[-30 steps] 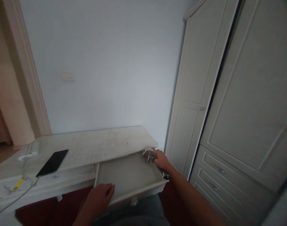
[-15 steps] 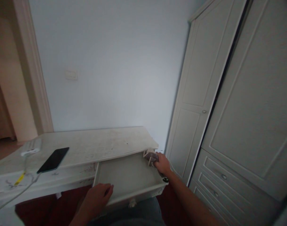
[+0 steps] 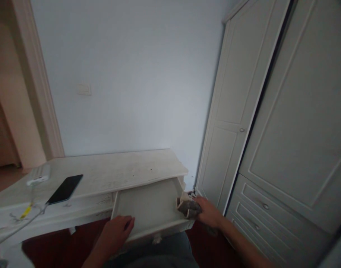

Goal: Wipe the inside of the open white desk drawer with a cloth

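A white drawer stands pulled out from the right end of a white desk. My right hand is closed on a crumpled grey-brown cloth, pressing it against the drawer's right side wall near the front corner. My left hand rests on the drawer's front edge at the left, its fingers curled over the rim. The inside of the drawer shows nothing else in it.
A black phone lies on the desk's left part, with a white power strip and cable with a yellow tag beside it. A tall white wardrobe stands at the right. A doorway opens at the far left.
My right hand has drawn the cloth along the drawer's right side, from the back corner under the desktop toward the front corner. My left hand has stayed on the drawer's front edge.
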A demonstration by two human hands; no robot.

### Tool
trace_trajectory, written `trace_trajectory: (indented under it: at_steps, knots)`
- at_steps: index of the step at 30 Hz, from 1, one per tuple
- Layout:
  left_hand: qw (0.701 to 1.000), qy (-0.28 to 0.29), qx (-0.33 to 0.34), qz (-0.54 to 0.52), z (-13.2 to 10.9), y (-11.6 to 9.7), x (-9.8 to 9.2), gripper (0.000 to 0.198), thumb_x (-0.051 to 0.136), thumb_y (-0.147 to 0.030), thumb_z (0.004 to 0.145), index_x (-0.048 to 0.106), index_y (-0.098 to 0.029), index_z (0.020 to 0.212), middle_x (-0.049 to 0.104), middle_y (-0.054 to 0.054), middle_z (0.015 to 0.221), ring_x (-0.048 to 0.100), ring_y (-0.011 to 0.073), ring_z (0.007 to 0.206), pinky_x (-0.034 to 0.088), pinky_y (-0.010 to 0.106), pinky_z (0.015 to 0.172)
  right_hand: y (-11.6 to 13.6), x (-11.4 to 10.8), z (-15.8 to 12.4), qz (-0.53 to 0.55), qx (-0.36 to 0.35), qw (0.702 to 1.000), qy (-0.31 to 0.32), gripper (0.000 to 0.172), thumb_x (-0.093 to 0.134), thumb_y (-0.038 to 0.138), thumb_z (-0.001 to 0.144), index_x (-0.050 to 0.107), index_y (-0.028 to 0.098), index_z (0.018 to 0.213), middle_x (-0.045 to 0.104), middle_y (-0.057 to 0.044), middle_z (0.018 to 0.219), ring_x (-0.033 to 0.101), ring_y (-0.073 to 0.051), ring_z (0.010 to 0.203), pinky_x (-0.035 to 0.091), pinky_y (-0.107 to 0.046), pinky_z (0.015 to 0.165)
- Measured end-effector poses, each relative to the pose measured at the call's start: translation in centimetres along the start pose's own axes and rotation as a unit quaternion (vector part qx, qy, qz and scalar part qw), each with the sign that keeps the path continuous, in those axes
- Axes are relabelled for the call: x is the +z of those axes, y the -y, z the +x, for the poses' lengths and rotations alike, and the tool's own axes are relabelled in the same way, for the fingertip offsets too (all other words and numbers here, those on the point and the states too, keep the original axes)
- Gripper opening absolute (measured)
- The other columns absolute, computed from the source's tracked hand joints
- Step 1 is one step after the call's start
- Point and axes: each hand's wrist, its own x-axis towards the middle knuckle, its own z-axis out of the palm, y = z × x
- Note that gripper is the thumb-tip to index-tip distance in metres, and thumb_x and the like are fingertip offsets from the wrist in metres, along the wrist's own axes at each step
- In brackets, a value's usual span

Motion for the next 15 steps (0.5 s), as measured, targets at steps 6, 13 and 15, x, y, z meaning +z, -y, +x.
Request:
trace_trajectory:
  at_steps: [6, 13, 15]
  knots:
    - [0.998, -0.007, 0.059, 0.025, 0.0, 2.6, 1.8, 0.035, 0.047, -0.038, 0.100, 0.073, -0.027, 0.120, 0.078, 0.013, 0.119, 0.071, 0.0284, 0.109, 0.052, 0.038, 0.097, 8.3, 5.1, 0.5, -0.087, -0.052, 0.995, -0.014, 0.062, 0.075, 0.037, 0.067, 0.067, 0.025, 0.128, 0.066, -0.013, 0.124, 0.058, -0.036, 0.116, 0.046, -0.044, 0.096]
    - [0.992, 0.018, -0.038, -0.116, 0.4, 1.9, 0.4, 0.070, 0.012, -0.041, 0.108, 0.070, -0.023, 0.074, 0.079, 0.008, 0.078, 0.072, 0.0210, 0.077, 0.048, 0.029, 0.071, 19.3, 14.0, 2.3, -0.048, -0.233, 0.971, -0.013, 0.072, 0.075, 0.057, 0.075, 0.056, 0.035, 0.140, 0.064, -0.009, 0.134, 0.056, -0.037, 0.115, 0.044, -0.054, 0.101]
    - [0.991, 0.007, -0.026, -0.128, 0.3, 1.3, -0.2, 0.072, 0.010, -0.044, 0.108, 0.065, -0.023, 0.067, 0.077, 0.007, 0.073, 0.070, 0.0203, 0.073, 0.045, 0.029, 0.068, 18.9, 14.6, 2.3, -0.060, -0.255, 0.965, -0.008, 0.073, 0.077, 0.058, 0.073, 0.056, 0.033, 0.139, 0.064, -0.011, 0.133, 0.056, -0.038, 0.114, 0.044, -0.056, 0.100]
